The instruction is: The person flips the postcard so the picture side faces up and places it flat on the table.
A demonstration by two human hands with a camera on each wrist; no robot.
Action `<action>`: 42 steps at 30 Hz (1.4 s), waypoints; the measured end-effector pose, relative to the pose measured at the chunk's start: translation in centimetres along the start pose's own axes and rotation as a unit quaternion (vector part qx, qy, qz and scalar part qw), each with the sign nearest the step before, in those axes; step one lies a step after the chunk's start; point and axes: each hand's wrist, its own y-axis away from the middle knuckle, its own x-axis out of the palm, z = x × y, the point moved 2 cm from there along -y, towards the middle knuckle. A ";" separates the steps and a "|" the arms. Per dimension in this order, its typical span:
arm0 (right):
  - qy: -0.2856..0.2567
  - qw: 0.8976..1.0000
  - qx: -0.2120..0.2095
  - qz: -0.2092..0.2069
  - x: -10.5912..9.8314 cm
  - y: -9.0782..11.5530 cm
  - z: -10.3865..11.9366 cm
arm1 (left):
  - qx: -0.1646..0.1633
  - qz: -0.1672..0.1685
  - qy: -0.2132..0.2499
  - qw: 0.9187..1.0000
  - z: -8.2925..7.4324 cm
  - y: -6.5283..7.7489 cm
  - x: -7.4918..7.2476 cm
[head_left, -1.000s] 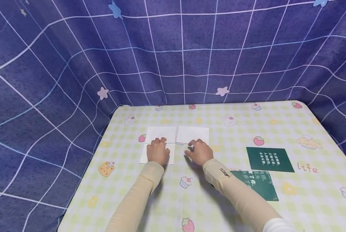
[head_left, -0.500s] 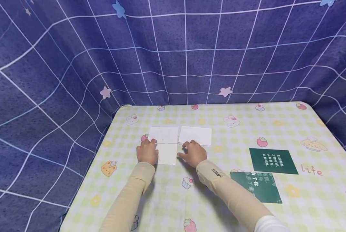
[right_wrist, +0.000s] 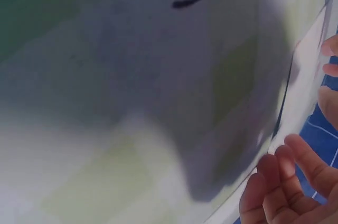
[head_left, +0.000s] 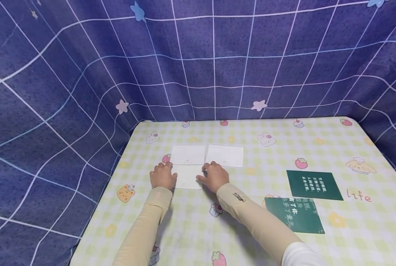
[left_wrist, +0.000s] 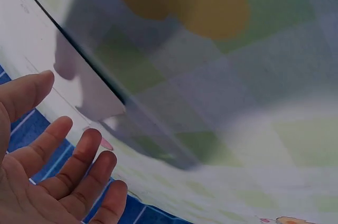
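Observation:
Between my hands in the head view lies a white card (head_left: pixel 187 179), flat on the tablecloth. My left hand (head_left: pixel 162 176) is at its left edge, with fingers loosely bent. At the opposite edge is my right hand (head_left: pixel 215 177), its fingertips close to the card's upper right corner. The left wrist view shows the left fingers (left_wrist: pixel 79 155) spread beside the white card. In the right wrist view the right fingers (right_wrist: pixel 285 166) are gently bent at the card's edge. Just beyond it lie two more white cards, one upper left (head_left: pixel 188 154) and one upper right (head_left: pixel 225 155).
To the right lie two dark green cards with white writing, one farther back (head_left: pixel 314 184) and one nearer (head_left: pixel 297 216), partly behind the right forearm. A checked tablecloth (head_left: pixel 251 240) covers the table. Behind it hangs a blue curtain with grid lines (head_left: pixel 198 70).
My left hand has slid left from the near white card's face to its left edge. My right hand has shifted left to its right edge, uncovering more of the upper right card.

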 end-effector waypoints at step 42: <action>0.002 0.999 0.003 0.049 0.0 -0.9 -0.8 | 0.038 0.129 0.047 0.990 1.9 -0.8 -0.7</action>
